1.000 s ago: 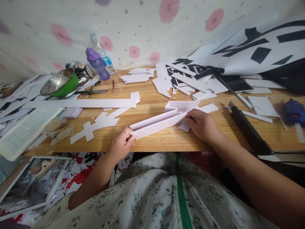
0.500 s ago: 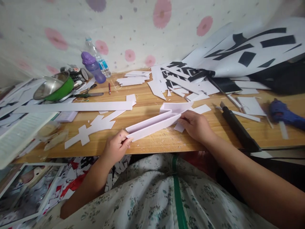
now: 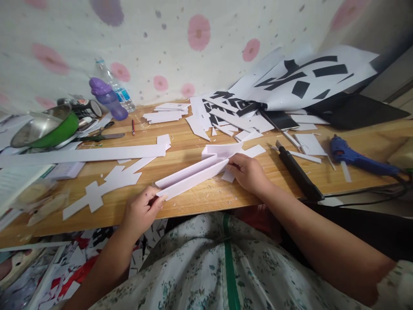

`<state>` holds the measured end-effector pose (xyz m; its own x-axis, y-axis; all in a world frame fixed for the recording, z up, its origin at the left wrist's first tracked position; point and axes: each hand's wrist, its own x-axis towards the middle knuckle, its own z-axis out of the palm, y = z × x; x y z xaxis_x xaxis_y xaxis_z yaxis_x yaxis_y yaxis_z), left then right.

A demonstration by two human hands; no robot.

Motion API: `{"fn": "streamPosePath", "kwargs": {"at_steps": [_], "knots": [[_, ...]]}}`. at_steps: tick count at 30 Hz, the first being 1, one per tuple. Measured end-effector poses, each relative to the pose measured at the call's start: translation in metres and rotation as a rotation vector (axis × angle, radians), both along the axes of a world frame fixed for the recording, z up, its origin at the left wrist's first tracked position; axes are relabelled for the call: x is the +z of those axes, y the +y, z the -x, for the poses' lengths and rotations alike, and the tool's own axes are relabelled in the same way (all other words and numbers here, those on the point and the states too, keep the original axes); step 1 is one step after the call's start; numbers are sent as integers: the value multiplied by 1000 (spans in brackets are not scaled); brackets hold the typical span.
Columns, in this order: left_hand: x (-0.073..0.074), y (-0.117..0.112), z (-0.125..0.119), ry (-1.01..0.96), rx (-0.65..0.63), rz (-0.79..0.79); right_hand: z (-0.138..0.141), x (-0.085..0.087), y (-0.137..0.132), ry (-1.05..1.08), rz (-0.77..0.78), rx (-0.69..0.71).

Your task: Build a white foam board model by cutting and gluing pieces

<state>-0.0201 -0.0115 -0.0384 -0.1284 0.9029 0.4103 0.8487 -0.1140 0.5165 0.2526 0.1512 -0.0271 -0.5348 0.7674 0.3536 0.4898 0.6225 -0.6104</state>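
Between my hands is a white foam-board channel (image 3: pixel 193 178), long and narrow with raised side walls and a bent, wider part at its right end. My left hand (image 3: pixel 142 211) pinches its near left end between thumb and fingers. My right hand (image 3: pixel 248 172) grips the near wall towards the right end. The channel slants up to the right, just over the table. A flat white cut-out (image 3: pixel 106 185) with a cross-shaped end lies left of it. Behind that rests a long white strip (image 3: pixel 97 154).
A black box cutter (image 3: pixel 298 172) with its blade out and a blue glue gun (image 3: pixel 358 157) lie to the right. White scraps (image 3: pixel 232 116) are piled behind. A green bowl (image 3: pixel 51 129), a purple bottle (image 3: pixel 108 99) and a clear bottle (image 3: pixel 116 86) stand back left.
My view has turned to the right, so everything sits further left and more of the glue gun shows. Both hands keep their hold on the channel.
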Motion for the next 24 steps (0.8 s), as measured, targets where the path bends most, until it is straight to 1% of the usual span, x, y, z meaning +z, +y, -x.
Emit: {"fn": "streamPosePath", "kwargs": {"at_steps": [3,5,7,9,10,12,14,15,17,19,21,24], "knots": [[-2,-5,-2,74,69,-138,0,-1,0,5,4,-5],[3,-8,-5,134,143,-280,0,-2,0,9,4,-6],[16,-6,-11,233,158,-420,0,-2,0,11,4,-2],[35,4,-20,361,67,-478,1,-1,0,14,5,2],[46,11,-25,413,-13,-454,1,-1,0,15,4,2],[66,30,-39,495,-186,-352,1,-1,0,18,3,1],[80,50,-53,596,-293,-212,1,-1,0,21,-1,4],[84,59,-60,636,-322,-135,1,-1,0,23,-3,5],[87,73,-71,690,-375,9,0,-2,0,29,-7,4],[84,80,-78,707,-406,108,1,-2,0,36,-10,1],[78,83,-82,697,-417,145,1,-2,0,43,-10,2],[69,83,-82,657,-414,132,1,-2,-1,49,-7,16]]}}
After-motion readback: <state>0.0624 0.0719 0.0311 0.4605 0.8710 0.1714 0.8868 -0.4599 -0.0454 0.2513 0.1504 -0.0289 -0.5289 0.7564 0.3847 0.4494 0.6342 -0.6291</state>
